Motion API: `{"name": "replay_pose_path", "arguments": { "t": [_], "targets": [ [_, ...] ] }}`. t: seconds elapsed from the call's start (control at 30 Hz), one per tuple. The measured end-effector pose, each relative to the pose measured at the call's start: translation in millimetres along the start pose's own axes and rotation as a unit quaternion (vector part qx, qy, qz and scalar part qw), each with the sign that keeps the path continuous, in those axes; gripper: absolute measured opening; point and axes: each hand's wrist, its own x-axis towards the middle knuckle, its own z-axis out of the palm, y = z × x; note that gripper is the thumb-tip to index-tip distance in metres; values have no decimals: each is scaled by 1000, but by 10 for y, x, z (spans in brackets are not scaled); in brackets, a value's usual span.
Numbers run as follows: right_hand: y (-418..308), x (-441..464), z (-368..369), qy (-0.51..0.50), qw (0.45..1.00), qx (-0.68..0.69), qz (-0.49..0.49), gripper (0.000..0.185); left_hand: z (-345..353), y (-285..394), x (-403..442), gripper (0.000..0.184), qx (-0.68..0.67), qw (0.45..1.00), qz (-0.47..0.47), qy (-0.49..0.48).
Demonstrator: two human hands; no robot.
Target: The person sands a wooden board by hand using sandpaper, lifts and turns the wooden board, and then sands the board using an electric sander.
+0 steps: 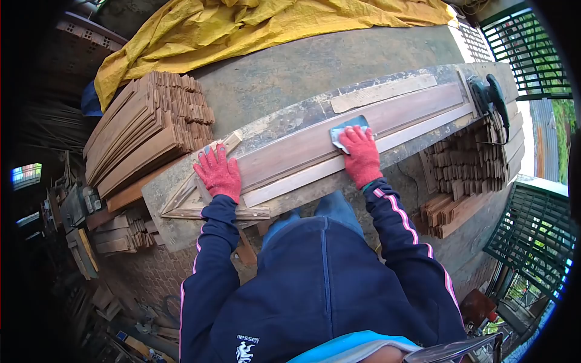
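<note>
A long reddish-brown wooden board [290, 147] lies along the workbench in front of me. My left hand [218, 174], in a red knitted glove, rests open at the board's left end with its fingers spread. Near it is a triangular frame of wooden strips [212, 213] on the bench. Towards the board's middle, my right hand [362, 156], also gloved in red, grips a blue-grey sheet of sandpaper [357, 121] pressed flat on the wood. A paler wooden strip [296, 183] runs along the board's near side, and another pale strip [387, 92] lies along the far side.
A dark green power sander [493, 100] with a cord sits at the bench's right end. Stacks of cut boards stand left [151, 121] and right [469, 160]. A yellow tarp [260, 33] spreads beyond the bench, and green metal grilles [532, 227] stand at the right.
</note>
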Motion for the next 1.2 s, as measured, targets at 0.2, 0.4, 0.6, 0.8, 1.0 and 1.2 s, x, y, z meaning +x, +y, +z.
{"name": "replay_pose_path", "arguments": {
  "t": [0.2,0.4,0.6,0.8,1.0,1.2],
  "targets": [
    [104,124,55,52,989,-30,134,43,3,20,2,61,14,1000,-16,-1],
    [-1018,90,140,-111,959,62,-252,53,18,-9,-251,53,-88,995,-5,53],
    [308,144,-103,-64,985,34,-155,49,-190,70,-197,55,-180,983,-15,-34],
    [771,204,-241,-59,995,8,-78,48,56,435,-220,66,-13,998,-49,44],
    [-765,481,247,-110,935,85,-326,56,3,460,-189,65,2,998,-57,28],
    [-405,802,59,-142,913,40,-381,60,41,434,-216,66,-4,997,-66,28]
  ]
}}
